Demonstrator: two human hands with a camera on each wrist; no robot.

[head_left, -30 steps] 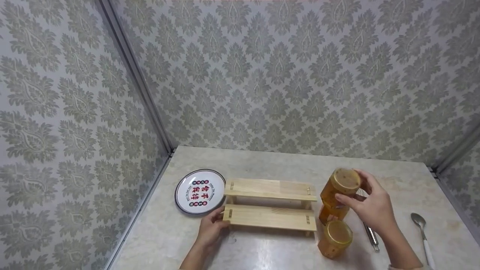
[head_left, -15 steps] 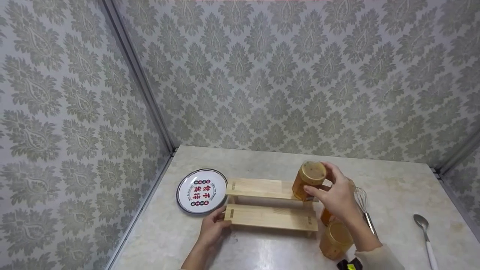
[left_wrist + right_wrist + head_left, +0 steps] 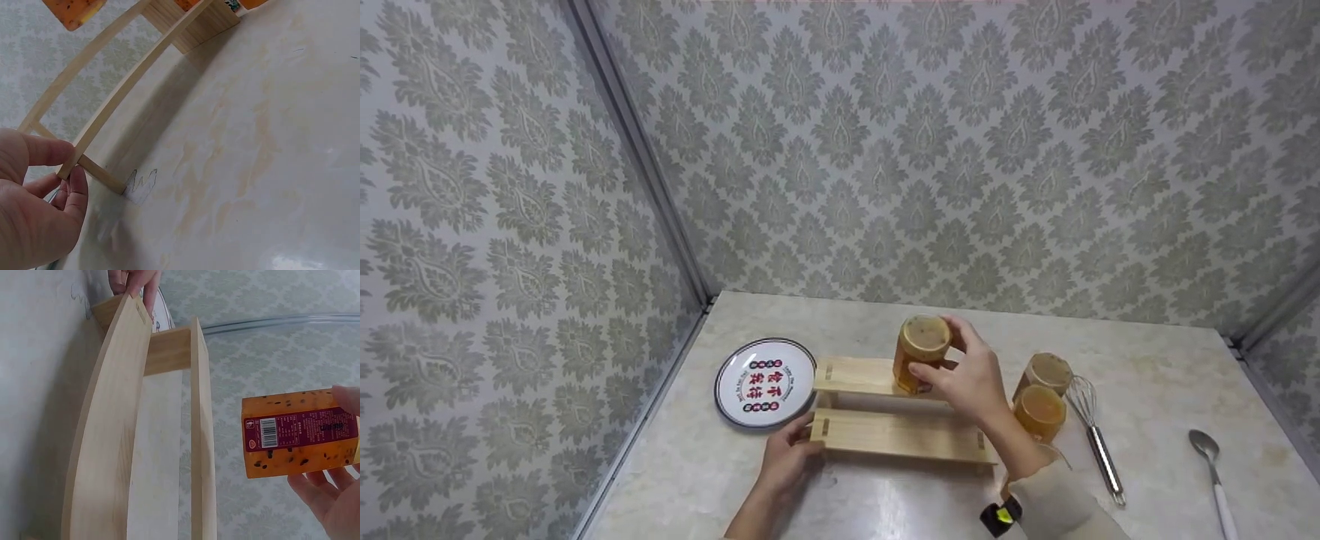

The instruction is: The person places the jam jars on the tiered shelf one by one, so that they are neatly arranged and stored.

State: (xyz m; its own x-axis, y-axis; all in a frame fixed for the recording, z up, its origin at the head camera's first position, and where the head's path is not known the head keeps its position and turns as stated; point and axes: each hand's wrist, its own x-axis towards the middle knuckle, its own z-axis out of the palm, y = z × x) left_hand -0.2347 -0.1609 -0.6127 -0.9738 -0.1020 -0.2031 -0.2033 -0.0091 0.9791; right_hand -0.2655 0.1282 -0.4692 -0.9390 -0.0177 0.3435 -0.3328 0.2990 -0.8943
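The right hand grips an amber jar above the rear wooden shelf, the left hand pinches the front shelf, and to me this seems the placing step, asking next for gentle lowering.

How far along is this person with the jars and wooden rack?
Done: the wooden rack stands on the table; I see no jar set on it. In hand: the left hand grips the rack's end while the right hand holds a jar above the upper step. Likely remaining: setting that jar down, then perhaps the other jars at right.
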